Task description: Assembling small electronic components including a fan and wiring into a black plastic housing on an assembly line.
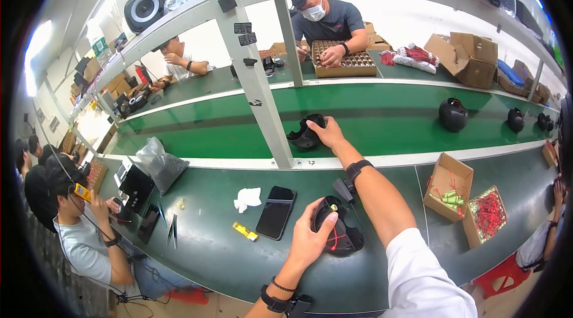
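My right hand [329, 133] is stretched out over the green conveyor belt [364, 106], its fingers closed on the rim of a black rounded plastic shell [305, 136]. That shell is just beside the white post. Nearer to me, my left hand [307, 235] grips a second black plastic shell [347, 235] at its left side, low over the dark green bench [221, 252]. Inside this shell show a small green part [334, 207] and a thin red wire [338, 235]. Several more black round shells, such as one round shell [453, 115], sit on the belt at the right.
A white post [250, 67] rises left of my right hand. On the bench lie a phone [276, 213], a yellow packet [245, 231], tissue [247, 198], tweezers [172, 232] and a grey bag [160, 166]. Cardboard boxes [449, 187] hold green cells and red wires. Co-workers sit across and left.
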`<action>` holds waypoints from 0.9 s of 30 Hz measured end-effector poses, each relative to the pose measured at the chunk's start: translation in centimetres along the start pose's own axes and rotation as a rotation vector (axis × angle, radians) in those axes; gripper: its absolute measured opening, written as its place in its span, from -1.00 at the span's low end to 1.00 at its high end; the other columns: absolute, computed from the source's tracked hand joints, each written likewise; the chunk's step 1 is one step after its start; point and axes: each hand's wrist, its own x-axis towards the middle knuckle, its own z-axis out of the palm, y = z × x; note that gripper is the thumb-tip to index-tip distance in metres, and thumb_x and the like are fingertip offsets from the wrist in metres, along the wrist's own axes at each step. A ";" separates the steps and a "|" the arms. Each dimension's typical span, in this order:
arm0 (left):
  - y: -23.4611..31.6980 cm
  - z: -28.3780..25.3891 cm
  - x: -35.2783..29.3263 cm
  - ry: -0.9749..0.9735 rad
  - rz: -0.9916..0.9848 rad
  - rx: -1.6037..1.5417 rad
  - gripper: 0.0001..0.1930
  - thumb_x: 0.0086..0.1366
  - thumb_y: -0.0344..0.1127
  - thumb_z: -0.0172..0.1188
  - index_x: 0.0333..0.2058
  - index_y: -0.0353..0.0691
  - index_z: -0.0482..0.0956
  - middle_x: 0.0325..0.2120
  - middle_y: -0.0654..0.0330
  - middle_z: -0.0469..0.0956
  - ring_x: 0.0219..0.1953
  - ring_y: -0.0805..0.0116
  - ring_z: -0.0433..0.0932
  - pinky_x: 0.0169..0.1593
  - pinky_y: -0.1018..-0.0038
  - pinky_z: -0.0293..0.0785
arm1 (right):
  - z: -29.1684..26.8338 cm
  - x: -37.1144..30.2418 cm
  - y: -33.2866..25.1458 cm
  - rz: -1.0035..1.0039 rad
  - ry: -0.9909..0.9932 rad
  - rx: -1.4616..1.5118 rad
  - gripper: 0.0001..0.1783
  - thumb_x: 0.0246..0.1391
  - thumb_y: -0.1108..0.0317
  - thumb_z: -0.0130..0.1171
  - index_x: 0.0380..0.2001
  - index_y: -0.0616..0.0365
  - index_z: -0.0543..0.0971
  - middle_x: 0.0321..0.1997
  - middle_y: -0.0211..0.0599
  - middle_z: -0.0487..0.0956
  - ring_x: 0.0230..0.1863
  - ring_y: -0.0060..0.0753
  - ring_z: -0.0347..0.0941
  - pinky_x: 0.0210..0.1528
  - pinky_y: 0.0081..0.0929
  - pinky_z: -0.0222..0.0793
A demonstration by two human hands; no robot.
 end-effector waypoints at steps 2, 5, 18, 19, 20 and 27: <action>-0.2 -0.4 0.0 -0.014 -0.012 0.040 -0.41 0.44 -0.21 0.35 0.26 -0.50 0.43 0.03 0.03 0.65 0.09 0.36 0.60 0.25 0.42 0.45 | 0.6 -0.4 -0.6 -0.077 0.067 0.045 0.03 -0.02 -0.20 0.52 0.26 0.43 0.46 0.24 0.27 0.57 0.24 0.11 0.57 0.31 -0.19 0.44; 0.3 -0.3 0.0 -0.060 -0.038 0.125 -0.40 0.43 -0.18 0.35 0.27 -0.46 0.44 0.03 -0.02 0.67 0.11 0.32 0.61 0.25 0.40 0.46 | -3.7 -2.3 -0.1 -0.225 0.252 -0.079 -0.02 -0.01 -0.16 0.53 0.28 0.36 0.46 0.17 0.26 0.61 0.18 0.09 0.60 0.22 -0.15 0.48; 2.9 4.8 1.2 -0.445 -0.030 0.505 -0.50 0.51 -0.25 0.14 0.30 -0.41 0.36 0.11 -0.15 0.57 0.16 0.08 0.58 0.27 0.28 0.44 | -18.8 -31.8 -1.5 -0.111 -0.006 0.014 -0.51 0.16 0.25 0.47 0.07 0.21 0.55 -0.02 -0.04 0.66 -0.02 -0.20 0.66 0.10 -0.27 0.55; 2.7 5.2 1.6 -0.466 -0.039 0.505 -0.50 0.51 -0.25 0.14 0.30 -0.41 0.36 0.11 -0.15 0.57 0.16 0.08 0.58 0.27 0.28 0.44 | -18.5 -32.1 -0.9 -0.093 0.007 0.016 -0.51 0.16 0.25 0.47 0.07 0.21 0.55 -0.02 -0.04 0.66 -0.02 -0.20 0.66 0.10 -0.27 0.55; 2.5 5.6 2.1 -0.488 -0.049 0.444 -0.49 0.47 -0.27 0.14 0.30 -0.42 0.36 0.16 -0.20 0.54 0.21 -0.03 0.55 0.30 0.23 0.41 | -18.1 -32.3 -0.4 -0.089 0.057 0.065 -0.51 0.17 0.28 0.46 0.08 0.23 0.52 0.02 -0.04 0.64 0.03 -0.21 0.64 0.14 -0.28 0.52; 2.1 6.9 2.3 -0.503 -0.080 0.269 -0.48 0.36 -0.46 0.14 0.29 -0.39 0.40 0.11 -0.13 0.60 0.19 0.08 0.59 0.31 0.29 0.42 | -17.2 -32.5 -0.7 -0.030 0.055 0.273 -0.56 0.38 0.22 0.21 0.17 0.25 0.44 0.12 -0.03 0.57 0.25 -0.17 0.50 0.27 -0.28 0.40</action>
